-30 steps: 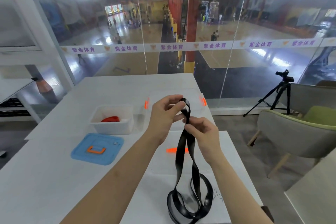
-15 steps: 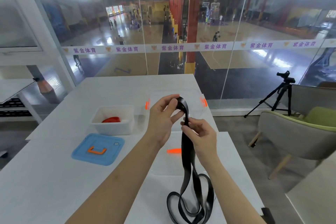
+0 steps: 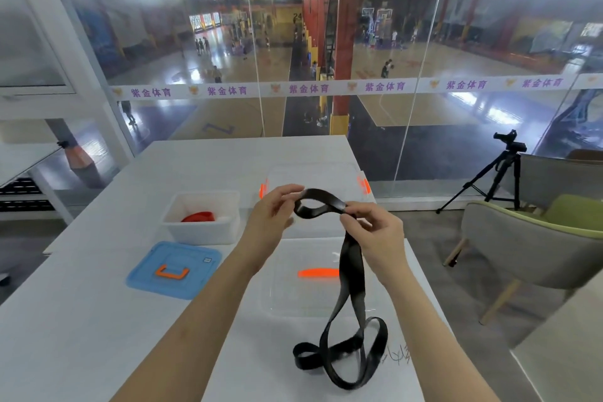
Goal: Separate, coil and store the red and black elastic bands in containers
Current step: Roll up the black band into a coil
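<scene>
A long black elastic band (image 3: 349, 287) hangs from both hands above the white table (image 3: 81, 320), and its lower loops rest on the table near the front edge. My left hand (image 3: 270, 215) pinches the band's top end. My right hand (image 3: 372, 232) pinches it a little further along, so a small loop arches between the two hands. The red band (image 3: 198, 216) lies coiled inside a small white container (image 3: 202, 232) left of my hands. A clear container with orange clips (image 3: 362, 184) stands behind my hands.
A blue lid with an orange handle (image 3: 174, 269) lies in front of the white container. A clear lid with an orange handle (image 3: 318, 272) lies under the hanging band. A glass wall runs behind the table. A chair (image 3: 522, 248) and a tripod (image 3: 499, 173) stand to the right.
My hands have moved apart: the right hand has slid along the black band to the right, and the upright top fold is now a flatter loop between them. The bottom loops have shifted on the table.
</scene>
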A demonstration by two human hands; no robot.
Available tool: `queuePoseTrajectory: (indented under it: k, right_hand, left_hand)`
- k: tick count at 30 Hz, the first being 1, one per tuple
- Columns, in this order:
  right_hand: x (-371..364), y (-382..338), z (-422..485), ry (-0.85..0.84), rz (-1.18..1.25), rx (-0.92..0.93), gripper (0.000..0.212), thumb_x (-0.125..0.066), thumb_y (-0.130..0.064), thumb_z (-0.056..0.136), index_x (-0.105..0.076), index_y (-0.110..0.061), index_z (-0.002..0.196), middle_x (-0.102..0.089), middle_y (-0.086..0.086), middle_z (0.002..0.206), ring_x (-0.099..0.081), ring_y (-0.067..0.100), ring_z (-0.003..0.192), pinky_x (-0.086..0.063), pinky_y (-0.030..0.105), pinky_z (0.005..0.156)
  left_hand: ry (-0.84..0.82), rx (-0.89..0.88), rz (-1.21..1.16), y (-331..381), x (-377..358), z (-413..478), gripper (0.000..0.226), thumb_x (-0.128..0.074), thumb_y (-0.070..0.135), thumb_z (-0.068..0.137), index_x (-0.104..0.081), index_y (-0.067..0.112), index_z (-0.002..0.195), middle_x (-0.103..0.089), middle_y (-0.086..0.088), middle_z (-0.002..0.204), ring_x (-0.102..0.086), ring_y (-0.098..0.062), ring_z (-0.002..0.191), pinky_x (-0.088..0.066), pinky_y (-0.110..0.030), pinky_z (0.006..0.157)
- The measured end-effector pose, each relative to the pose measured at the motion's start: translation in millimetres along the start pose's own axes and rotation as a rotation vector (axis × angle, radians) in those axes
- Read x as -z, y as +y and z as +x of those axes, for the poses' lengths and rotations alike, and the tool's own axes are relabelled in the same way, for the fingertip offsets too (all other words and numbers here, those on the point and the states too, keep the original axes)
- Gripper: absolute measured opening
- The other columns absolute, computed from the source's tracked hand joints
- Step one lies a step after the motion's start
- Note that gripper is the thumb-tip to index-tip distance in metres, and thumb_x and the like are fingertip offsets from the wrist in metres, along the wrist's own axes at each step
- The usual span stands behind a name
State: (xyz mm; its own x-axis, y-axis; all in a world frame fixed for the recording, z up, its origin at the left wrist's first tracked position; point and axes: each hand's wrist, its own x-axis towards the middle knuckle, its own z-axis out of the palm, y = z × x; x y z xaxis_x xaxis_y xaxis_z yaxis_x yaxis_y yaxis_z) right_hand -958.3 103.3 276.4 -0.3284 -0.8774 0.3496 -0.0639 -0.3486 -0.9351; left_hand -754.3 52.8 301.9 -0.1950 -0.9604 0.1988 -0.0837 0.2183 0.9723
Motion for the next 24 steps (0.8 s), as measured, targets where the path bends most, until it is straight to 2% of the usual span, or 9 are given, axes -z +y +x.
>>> queuePoseTrajectory:
  k: [2,4,7,10,13,16,19,22,24]
  right_hand:
    - [2.6,-0.6,1.7,-0.037,-0.062,0.028,0.030,-0.077,0.010,0.087,-0.079,-0.021,0.085,-0.080,-0.013,0.093,-0.072,0.009,0.083,-0.057,0.019,0.079]
    - [4.3,0.2,3.5,-0.071,-0.124,0.049,0.032,-0.078,0.007,0.086,-0.079,-0.025,0.085,-0.080,-0.012,0.094,-0.072,0.015,0.084,-0.058,0.024,0.078]
    - [7.8,-3.6,6.3,-0.145,-0.198,0.073,0.030,-0.079,0.004,0.085,-0.080,-0.026,0.087,-0.080,-0.012,0.094,-0.073,0.014,0.086,-0.058,0.027,0.080]
    - [8.6,-12.3,5.9,-0.268,-0.251,0.075,0.022,-0.080,0.001,0.086,-0.080,-0.021,0.091,-0.081,-0.011,0.097,-0.074,0.015,0.090,-0.059,0.028,0.085]
    - [5.3,-17.1,3.4,-0.309,-0.253,0.060,0.028,-0.080,0.000,0.087,-0.080,-0.028,0.088,-0.081,-0.014,0.097,-0.075,0.014,0.092,-0.059,0.030,0.088]
    - [4.8,-17.5,1.6,-0.308,-0.217,0.051,0.024,-0.081,0.000,0.087,-0.081,-0.024,0.089,-0.082,-0.010,0.098,-0.076,0.015,0.092,-0.059,0.030,0.088]
    - [6.2,-16.8,-1.9,-0.281,-0.153,0.021,0.023,-0.082,0.000,0.086,-0.082,-0.022,0.092,-0.082,-0.008,0.099,-0.077,0.014,0.095,-0.060,0.026,0.089]
    - [6.3,-10.3,-9.1,-0.207,-0.039,-0.043,0.026,-0.083,0.005,0.083,-0.079,-0.017,0.096,-0.081,-0.002,0.096,-0.078,0.017,0.090,-0.062,0.030,0.088]
    - [6.7,-4.9,-15.7,-0.176,0.012,-0.081,0.028,-0.081,0.009,0.084,-0.076,-0.014,0.099,-0.081,0.000,0.096,-0.078,0.017,0.091,-0.061,0.027,0.085]
  left_hand:
    - [-0.010,-0.108,0.227,0.9,6.6,-0.9,0.039,-0.054,0.008,0.106,-0.069,0.040,0.121,-0.061,0.024,0.133,-0.052,0.009,0.128,-0.042,-0.022,0.112]
    - [-0.064,-0.220,0.386,4.9,9.0,-1.5,0.032,-0.063,0.015,0.103,-0.070,0.040,0.122,-0.061,0.022,0.134,-0.051,0.008,0.129,-0.039,-0.017,0.110]
    - [-0.178,-0.258,0.569,13.0,7.2,-0.8,0.016,-0.075,0.027,0.094,-0.077,0.030,0.109,-0.070,0.016,0.126,-0.060,-0.002,0.120,-0.045,-0.025,0.107]
    - [-0.248,-0.219,0.721,18.6,3.0,1.0,0.009,-0.078,0.037,0.090,-0.072,0.031,0.089,-0.073,0.017,0.118,-0.064,-0.007,0.113,-0.051,-0.038,0.102]
    - [-0.303,-0.133,0.637,20.8,-2.1,-0.8,0.018,-0.082,0.033,0.086,-0.065,0.030,0.081,-0.077,0.014,0.100,-0.070,-0.007,0.099,-0.059,-0.045,0.092]
    - [-0.293,-0.108,0.529,19.4,-5.4,-5.1,0.019,-0.084,0.024,0.085,-0.065,0.028,0.082,-0.078,0.012,0.095,-0.073,-0.001,0.102,-0.059,-0.043,0.096]
    - [-0.253,-0.054,0.336,18.4,-7.2,-8.7,0.017,-0.082,0.014,0.087,-0.068,0.022,0.091,-0.080,0.006,0.096,-0.076,-0.008,0.100,-0.059,-0.042,0.097]
    - [-0.221,-0.032,0.160,19.6,-8.8,-11.3,0.020,-0.077,0.006,0.089,-0.070,0.019,0.102,-0.080,-0.001,0.104,-0.077,-0.017,0.101,-0.062,-0.040,0.092]
    - [-0.172,-0.027,0.079,21.2,-10.2,-12.0,0.022,-0.075,0.005,0.091,-0.073,0.020,0.108,-0.079,-0.003,0.107,-0.076,-0.019,0.102,-0.063,-0.039,0.090]
